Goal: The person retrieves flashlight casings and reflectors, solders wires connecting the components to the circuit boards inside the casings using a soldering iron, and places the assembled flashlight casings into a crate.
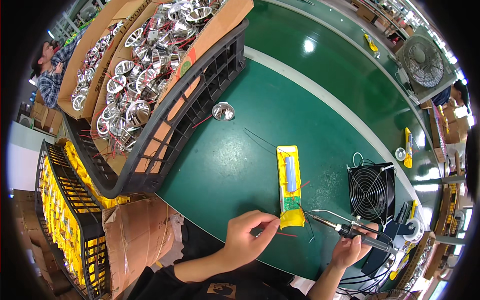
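A yellow plastic housing [297,173] lies lengthwise on the green table, with a blue cylindrical battery cell [291,174] and a small green circuit board [291,203] inside it. My left hand [251,235] is at the housing's near end, thumb and fingertips pinched together. A red wire [287,234] sticks out from beneath that pinch. In my right hand [353,247] is a soldering iron [350,231] with a thin metal guide tube along it. Its tip points left, close to the board's right edge. Thin dark wires [260,137] trail from the housing's far end.
A black crate [200,95] with cartons of shiny reflector cups [137,112] stands at the left; one loose cup [223,111] lies beside it. Below is another crate [95,245] of yellow housings. To the right stand a black fan [371,192] and a solder spool [413,230].
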Motion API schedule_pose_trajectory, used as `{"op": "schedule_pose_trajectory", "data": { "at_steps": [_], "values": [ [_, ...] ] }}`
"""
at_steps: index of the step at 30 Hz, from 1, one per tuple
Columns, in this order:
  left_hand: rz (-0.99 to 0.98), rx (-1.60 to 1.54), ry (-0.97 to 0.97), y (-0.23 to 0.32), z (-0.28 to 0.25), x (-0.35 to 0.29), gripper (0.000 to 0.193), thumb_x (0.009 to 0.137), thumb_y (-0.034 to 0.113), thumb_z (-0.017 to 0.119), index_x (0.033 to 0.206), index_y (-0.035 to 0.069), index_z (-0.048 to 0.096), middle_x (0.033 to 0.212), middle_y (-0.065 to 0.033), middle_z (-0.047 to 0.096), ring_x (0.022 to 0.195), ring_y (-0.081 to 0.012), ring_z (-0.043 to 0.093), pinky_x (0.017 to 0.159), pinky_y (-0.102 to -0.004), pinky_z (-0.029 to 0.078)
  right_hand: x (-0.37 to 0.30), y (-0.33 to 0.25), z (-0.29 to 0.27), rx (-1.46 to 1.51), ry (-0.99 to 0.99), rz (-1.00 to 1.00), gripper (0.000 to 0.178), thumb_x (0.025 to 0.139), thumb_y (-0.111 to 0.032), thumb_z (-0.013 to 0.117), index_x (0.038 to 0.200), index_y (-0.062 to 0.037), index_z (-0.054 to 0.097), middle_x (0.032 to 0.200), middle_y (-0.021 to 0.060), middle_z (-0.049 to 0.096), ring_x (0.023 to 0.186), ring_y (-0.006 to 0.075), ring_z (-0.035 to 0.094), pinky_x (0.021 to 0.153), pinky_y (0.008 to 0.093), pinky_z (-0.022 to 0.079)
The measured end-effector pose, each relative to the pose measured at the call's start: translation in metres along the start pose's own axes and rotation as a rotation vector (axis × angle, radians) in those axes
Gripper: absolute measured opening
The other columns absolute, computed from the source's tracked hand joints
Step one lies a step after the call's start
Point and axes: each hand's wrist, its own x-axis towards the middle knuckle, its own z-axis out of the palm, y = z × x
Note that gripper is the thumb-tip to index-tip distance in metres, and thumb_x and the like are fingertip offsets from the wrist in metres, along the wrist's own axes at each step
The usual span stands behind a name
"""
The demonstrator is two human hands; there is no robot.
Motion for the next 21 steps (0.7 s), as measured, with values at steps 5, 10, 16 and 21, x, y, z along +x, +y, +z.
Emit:
{"op": "schedule_pose_trajectory", "data": {
  "at_steps": [5,10,16,21],
  "values": [
    [-0.006,-0.017,0.046,0.000,0.011,-0.001,0.005,0.085,0.002,0.071,0.084,-0.002,0.068,0.070,-0.0063,0.063,0.056,-0.0111,0.057,0.051,-0.0269,0.046,-0.005,0.005,-0.003,-0.072,0.003,-0.015,0.046,0.083,-0.034,0.072,0.089,0.0006,0.043,0.079,0.0039,0.039,0.054,0.0094,0.044,0.044,0.0201,0.036],
    [0.015,0.048,0.082,-0.002,0.015,0.004,0.008,0.083,0.003,0.072,0.078,-0.001,0.067,0.069,-0.0042,0.053,0.055,-0.0103,0.051,0.049,-0.0245,0.042,-0.006,0.009,-0.005,-0.096,0.000,-0.040,0.045,0.084,-0.033,0.072,0.088,0.0009,0.042,0.082,0.0034,0.037,0.055,0.0101,0.046,0.045,0.0215,0.038],
    [-0.048,0.068,0.012,-0.003,0.018,0.006,0.011,0.080,0.002,0.074,0.073,-0.001,0.067,0.066,-0.0033,0.050,0.054,-0.0092,0.047,0.046,-0.0244,0.036,-0.007,0.011,-0.003,-0.083,0.008,-0.041,0.042,0.086,-0.030,0.070,0.087,0.0011,0.042,0.086,0.0050,0.038,0.057,0.0108,0.046,0.046,0.0223,0.039],
    [0.035,0.127,0.003,-0.008,0.020,0.009,0.014,0.079,0.003,0.075,0.069,0.000,0.066,0.059,-0.0028,0.049,0.050,-0.0105,0.045,0.043,-0.0280,0.032,-0.008,0.012,0.001,-0.063,-0.022,0.002,0.041,0.086,-0.030,0.070,0.089,0.0015,0.043,0.088,0.0057,0.038,0.058,0.0111,0.047,0.047,0.0216,0.039]
  ]
}}
